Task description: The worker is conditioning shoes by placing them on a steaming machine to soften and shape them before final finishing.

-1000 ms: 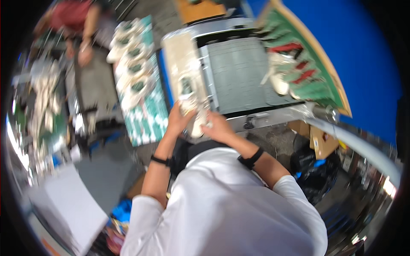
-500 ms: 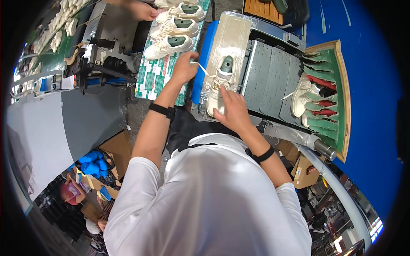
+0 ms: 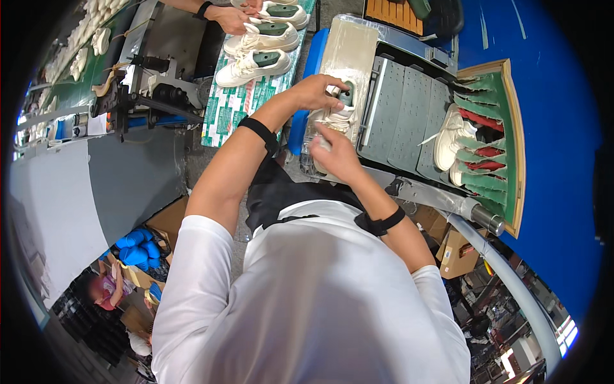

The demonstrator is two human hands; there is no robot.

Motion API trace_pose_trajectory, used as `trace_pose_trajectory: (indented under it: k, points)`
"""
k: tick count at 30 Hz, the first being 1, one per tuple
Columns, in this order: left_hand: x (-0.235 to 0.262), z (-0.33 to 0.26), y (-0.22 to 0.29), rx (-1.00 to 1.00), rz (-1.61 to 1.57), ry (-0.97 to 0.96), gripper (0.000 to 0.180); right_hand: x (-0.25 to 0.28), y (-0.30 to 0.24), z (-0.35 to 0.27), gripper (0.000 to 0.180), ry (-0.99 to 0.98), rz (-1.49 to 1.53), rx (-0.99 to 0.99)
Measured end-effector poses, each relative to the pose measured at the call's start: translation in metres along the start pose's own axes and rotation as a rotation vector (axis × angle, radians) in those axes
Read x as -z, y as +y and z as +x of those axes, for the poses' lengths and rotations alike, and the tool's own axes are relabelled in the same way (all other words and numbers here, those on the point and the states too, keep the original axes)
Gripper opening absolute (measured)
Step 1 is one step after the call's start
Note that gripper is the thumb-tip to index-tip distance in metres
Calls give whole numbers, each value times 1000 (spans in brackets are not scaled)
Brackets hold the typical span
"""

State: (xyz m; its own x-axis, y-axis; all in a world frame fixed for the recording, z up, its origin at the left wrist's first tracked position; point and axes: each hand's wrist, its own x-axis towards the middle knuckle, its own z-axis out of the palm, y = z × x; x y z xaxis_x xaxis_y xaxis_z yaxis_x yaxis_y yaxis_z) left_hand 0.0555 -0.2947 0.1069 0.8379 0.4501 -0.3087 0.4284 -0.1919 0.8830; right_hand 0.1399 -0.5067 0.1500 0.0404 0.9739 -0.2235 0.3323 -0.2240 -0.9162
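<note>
A cream lace-up sneaker with a green shoe last in its opening lies on a taped beige board in front of me. My left hand reaches over its collar, thumb and forefinger apart beside the last. At the near side of the laces is my right hand, its forefinger extended and its other fingers curled. Motion smears its fingertips, so whether they hold a lace cannot be made out. Both hands partly cover the sneaker, and its toe is hidden.
Several similar sneakers stand on a green-and-white patterned board at left, where another person's hands reach in. Right of me, a grey slatted conveyor leads to a slit green curtain, with cream sneakers before it.
My left hand has moved right, from the stretched lace to over the sneaker's collar. My right hand has drawn slightly nearer me. The other person's hands have come to the farther sneakers.
</note>
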Motion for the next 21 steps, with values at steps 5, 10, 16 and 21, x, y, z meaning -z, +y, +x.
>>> trace_pose_trajectory:
  k: [5, 10, 16, 21]
  points:
    - [2, -3, 3, 37, 47, -1, 56, -8, -29, -24, 74, -220, -52, 179]
    - [-11, -17, 14, 2, 32, 70, 62, 26, 12, -40, 82, 217, -369, 131]
    - [-32, -29, 12, -7, 70, 236, 53, 26, 21, -40, 87, 214, -468, 134]
    - [-31, -14, -5, -114, 124, 243, 45, 42, 15, -40, 85, 160, -611, 130]
